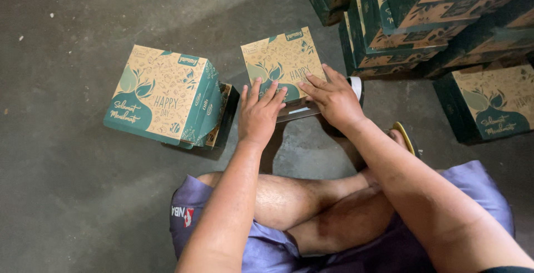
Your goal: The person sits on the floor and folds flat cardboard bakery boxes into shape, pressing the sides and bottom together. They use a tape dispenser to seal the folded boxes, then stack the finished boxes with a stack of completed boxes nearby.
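Pressing both hands flat — left hand, right hand, fingers spread — on the printed cardboard box on the concrete floor, I judge its closing unfinished — a folded box lies beside, more stacked boxes behind.

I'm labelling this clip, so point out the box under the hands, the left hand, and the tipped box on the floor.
box under the hands (281,56): head view, printed top panel.
left hand (258,114): head view, back of hand.
tipped box (158,92): head view, large printed face.

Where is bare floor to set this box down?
Free: grey concrete floor left of the tipped green-and-tan cardboard box, and beyond it. Crowded: right, by the stacked boxes. Left hand and right hand press the flat printed box.
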{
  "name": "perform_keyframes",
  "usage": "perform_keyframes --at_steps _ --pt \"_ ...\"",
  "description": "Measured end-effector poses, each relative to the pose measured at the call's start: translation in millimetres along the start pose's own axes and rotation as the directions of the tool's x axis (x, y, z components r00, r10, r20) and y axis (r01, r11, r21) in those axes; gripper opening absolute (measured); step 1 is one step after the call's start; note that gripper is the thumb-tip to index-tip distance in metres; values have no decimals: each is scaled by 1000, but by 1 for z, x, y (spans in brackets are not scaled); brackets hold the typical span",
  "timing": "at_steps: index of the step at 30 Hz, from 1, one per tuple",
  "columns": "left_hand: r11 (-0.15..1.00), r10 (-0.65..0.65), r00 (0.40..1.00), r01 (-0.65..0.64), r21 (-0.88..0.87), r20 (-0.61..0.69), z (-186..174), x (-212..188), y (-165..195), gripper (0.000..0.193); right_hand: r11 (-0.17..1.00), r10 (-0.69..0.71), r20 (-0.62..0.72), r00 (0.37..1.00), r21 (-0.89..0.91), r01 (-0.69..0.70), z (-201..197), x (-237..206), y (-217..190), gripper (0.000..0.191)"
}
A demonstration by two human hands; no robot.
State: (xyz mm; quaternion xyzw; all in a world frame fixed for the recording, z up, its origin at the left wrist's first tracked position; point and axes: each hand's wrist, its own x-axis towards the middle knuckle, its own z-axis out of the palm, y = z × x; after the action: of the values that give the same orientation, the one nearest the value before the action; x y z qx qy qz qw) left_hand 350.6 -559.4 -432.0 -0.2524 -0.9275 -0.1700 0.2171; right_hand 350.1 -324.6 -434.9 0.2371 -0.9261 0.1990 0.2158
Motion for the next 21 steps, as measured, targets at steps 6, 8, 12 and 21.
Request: perform_keyframes --at_steps 6,8,12,21 --pt "998 2 1000 -2 -67 6 -1 -2 -7 36 974 109 93 990 188 -125 0 -11 15 56" --pt "997 7 1000 -8 -78 -13 -1 -2 -6 36 966 124 44 991 224 -131 0 -14 16 46" --pt "991 16 997 -26 -131 -76 -5 -6 -11 32 954 221 -93 971 226 -196 -4 -16 17 30" --pt "969 -116 980 76 -237 -160 -15 -10 -12 10 927 250 -125 960 319 -200 -3 -16 21 19"
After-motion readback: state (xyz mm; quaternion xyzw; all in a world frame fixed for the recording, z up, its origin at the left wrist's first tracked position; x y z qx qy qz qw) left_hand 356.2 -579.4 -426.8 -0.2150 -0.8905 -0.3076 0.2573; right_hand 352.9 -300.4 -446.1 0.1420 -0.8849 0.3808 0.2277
